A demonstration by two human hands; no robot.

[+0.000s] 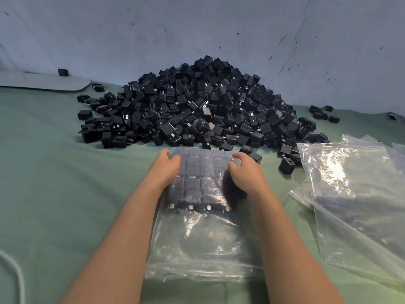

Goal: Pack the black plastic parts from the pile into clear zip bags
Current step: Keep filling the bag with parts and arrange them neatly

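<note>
On green cloth (65, 194), blue wall (153, 29) behind, left hand (164, 167) and right hand (243, 172) clasp bag (201, 238).

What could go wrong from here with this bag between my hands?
The rows of packed parts fill only the far end of the zip bag; the slack near end may not be sealed, so tilting it could let them slide out of order. The right hand sits beside loose parts at the edge of the pile, so a shove could scatter them.
</note>
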